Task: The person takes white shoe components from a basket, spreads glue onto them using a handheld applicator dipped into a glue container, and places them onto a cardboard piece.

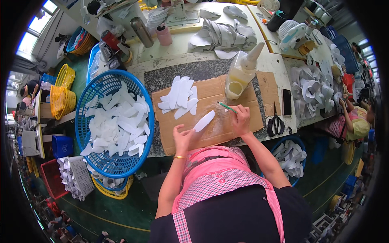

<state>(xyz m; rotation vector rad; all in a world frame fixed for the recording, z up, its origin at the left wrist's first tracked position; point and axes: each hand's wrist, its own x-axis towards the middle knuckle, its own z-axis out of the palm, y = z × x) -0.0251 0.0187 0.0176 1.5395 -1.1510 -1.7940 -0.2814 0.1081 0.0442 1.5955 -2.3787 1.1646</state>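
My left hand (183, 137) pinches one end of a white oblong flat piece (205, 120) just above a cardboard sheet (162, 135). Between the fingers of my right hand (242, 119) is a thin green stick (228, 107), like a pencil or brush handle; its dark tip points up and left, apart from the white piece. A loose pile of similar white pieces (178, 94) lies on the far left of the cardboard. Beyond my right hand stands a translucent squeeze bottle (240, 75) with a cone nozzle and pale yellowish contents.
A blue basket (83, 121) full of white pieces stands at the left. Black scissors (276, 124) and a phone (287, 102) lie right of the cardboard. A steel flask (142, 32), stacked white parts (221, 36) and a fan (292, 34) are farther back. At the right, another person (356, 125) works.
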